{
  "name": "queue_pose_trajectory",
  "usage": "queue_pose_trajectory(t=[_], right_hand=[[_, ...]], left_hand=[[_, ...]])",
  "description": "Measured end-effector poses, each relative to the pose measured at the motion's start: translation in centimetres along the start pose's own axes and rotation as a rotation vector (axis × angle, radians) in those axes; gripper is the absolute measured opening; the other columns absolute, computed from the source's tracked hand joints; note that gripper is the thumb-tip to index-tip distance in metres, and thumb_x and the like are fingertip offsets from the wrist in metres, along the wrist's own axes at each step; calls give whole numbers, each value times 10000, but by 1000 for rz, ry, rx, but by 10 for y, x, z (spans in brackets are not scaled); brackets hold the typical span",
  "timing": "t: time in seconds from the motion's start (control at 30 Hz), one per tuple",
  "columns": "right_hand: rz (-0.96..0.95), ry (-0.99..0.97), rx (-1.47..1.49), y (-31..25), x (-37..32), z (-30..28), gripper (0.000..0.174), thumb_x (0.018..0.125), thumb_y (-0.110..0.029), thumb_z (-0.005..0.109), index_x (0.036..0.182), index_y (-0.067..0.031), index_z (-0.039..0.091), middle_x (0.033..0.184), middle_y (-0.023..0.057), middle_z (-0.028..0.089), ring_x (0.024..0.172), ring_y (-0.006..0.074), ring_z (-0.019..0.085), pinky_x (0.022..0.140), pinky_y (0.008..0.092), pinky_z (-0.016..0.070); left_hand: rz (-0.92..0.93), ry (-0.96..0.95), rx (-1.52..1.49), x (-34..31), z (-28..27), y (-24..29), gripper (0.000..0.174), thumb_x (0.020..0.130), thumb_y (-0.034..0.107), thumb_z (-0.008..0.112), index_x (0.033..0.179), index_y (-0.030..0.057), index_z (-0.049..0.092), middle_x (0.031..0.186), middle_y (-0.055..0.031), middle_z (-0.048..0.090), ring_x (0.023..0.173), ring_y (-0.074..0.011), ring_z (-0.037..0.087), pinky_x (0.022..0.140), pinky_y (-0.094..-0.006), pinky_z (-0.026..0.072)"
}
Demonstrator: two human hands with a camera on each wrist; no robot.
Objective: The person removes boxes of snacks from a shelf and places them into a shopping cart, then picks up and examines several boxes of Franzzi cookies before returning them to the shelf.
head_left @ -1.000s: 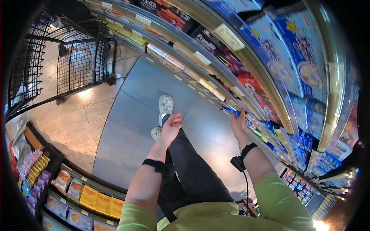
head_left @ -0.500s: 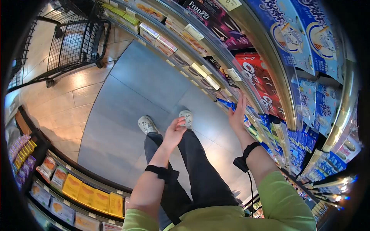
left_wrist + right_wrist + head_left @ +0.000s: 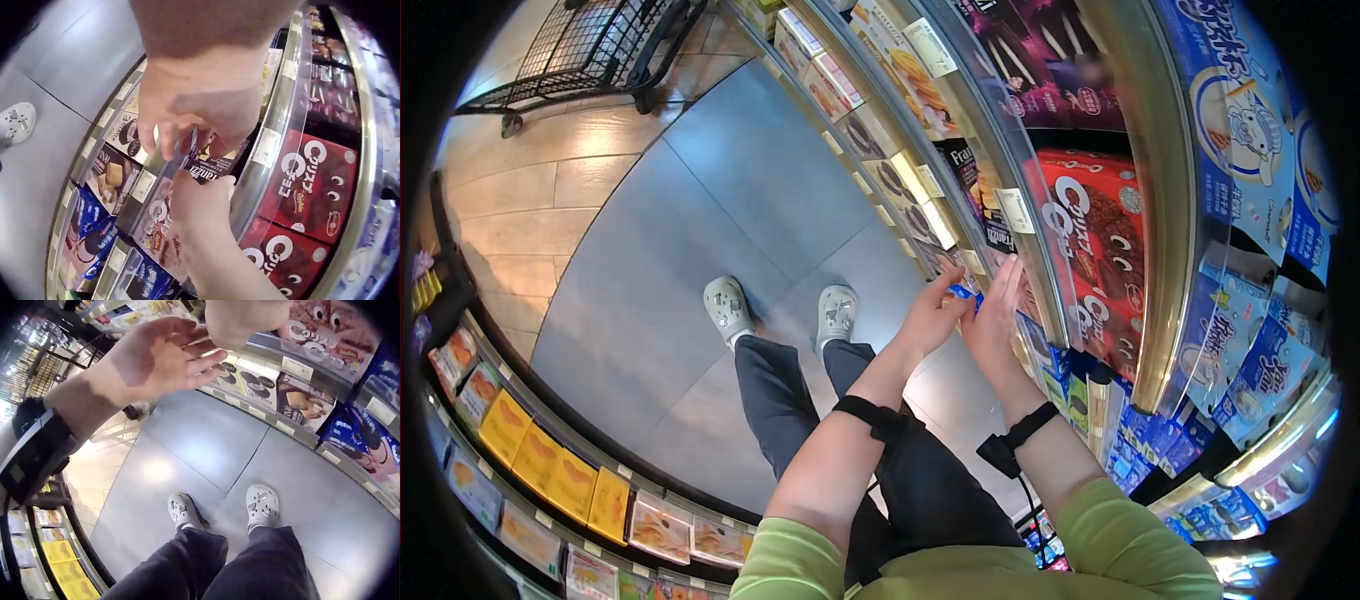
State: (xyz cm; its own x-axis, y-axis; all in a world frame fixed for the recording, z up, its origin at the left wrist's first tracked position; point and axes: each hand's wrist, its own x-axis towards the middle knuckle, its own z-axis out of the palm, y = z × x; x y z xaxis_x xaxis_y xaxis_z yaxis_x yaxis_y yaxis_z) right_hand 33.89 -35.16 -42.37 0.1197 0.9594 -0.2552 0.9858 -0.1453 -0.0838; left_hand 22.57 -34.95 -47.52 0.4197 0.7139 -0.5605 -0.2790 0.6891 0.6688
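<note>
Both hands are up at a snack shelf on my right. My left hand (image 3: 930, 315) has its fingers straight and spread; in the left wrist view they hang in front of a dark Franzi box (image 3: 209, 164) behind the clear shelf rail. Close beside it, my right hand (image 3: 998, 305) reaches flat toward the same shelf edge, fingers straight. A small blue packet edge (image 3: 962, 292) shows between the two hands; whether either hand touches it I cannot tell. Red Custas boxes (image 3: 1100, 240) stand just above.
Shelves of boxed biscuits run along the right, with blue packs (image 3: 1250, 350) lower down. A black shopping cart (image 3: 590, 45) stands far up the aisle. Behind me a low shelf holds yellow packets (image 3: 550, 460). My grey shoes (image 3: 727, 305) stand on grey floor tiles.
My left hand rose from beside my thigh to the shelf, next to the right hand. My view swung toward the shelf and my feet came side by side.
</note>
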Motion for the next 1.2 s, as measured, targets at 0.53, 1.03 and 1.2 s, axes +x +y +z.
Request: queue_pose_trajectory(t=[0.53, 1.03, 1.2], right_hand=[[88, 181, 200, 26, 5, 24, 815, 752, 7, 565, 1428, 52, 111, 1327, 291, 324, 1219, 455, 336, 1029, 479, 278], [-11, 43, 430, 33, -9, 20, 623, 808, 67, 514, 1386, 14, 290, 1071, 129, 455, 865, 171, 500, 678, 284, 425], [-146, 97, 281, 27, -6, 21, 534, 816, 37, 510, 1327, 27, 355, 1150, 166, 437, 988, 228, 478, 781, 303, 418]], left_hand=[[-78, 1, -259, 30, 27, -6, 533, 872, 165, 532, 1376, 46, 409, 1272, -107, 523, 1129, -178, 501, 957, -282, 396], [251, 250, -14, 102, 61, -31, 676, 871, 201, 649, 1394, -35, 291, 1263, -125, 488, 1136, -191, 497, 951, -309, 425], [223, 196, -495, 95, 69, -14, 639, 845, 79, 669, 1350, -38, 295, 1205, -133, 523, 1083, -206, 540, 921, -290, 446]])
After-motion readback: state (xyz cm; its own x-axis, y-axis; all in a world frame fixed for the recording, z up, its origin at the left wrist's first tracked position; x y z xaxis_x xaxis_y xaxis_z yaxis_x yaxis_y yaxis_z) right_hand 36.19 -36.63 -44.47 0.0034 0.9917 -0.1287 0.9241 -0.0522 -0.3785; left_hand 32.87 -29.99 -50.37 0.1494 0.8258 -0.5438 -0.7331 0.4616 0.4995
